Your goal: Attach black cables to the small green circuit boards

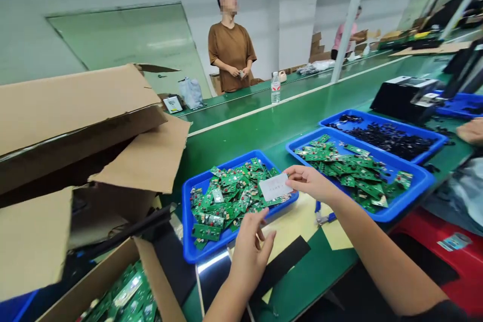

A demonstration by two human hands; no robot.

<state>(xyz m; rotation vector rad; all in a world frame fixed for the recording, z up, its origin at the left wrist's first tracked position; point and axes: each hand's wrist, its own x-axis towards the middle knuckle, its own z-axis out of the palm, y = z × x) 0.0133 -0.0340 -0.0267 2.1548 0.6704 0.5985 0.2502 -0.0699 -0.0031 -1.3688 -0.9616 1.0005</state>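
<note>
Between the fingers and thumb of my right hand (307, 183) is a small white paper slip (274, 187) with faint writing. The slip is above the right part of a blue tray (185, 226) heaped with green circuit boards (226, 191). My left hand (252, 244) is beside the tray's front edge, its fingers apart and nothing in them. Beyond my right forearm stands a second blue tray (424, 181) of circuit boards. Blue-handled cutting pliers (323, 218) lie on yellowish paper (298, 221) below my right wrist.
Open cardboard boxes (75, 100) crowd the left side; a lower box (156, 276) holds more boards. Farther right is a tray of small black parts (388, 136). A water bottle (275, 88) stands on the green bench. A person (232, 50) faces the bench; another hand (471, 131) shows at right.
</note>
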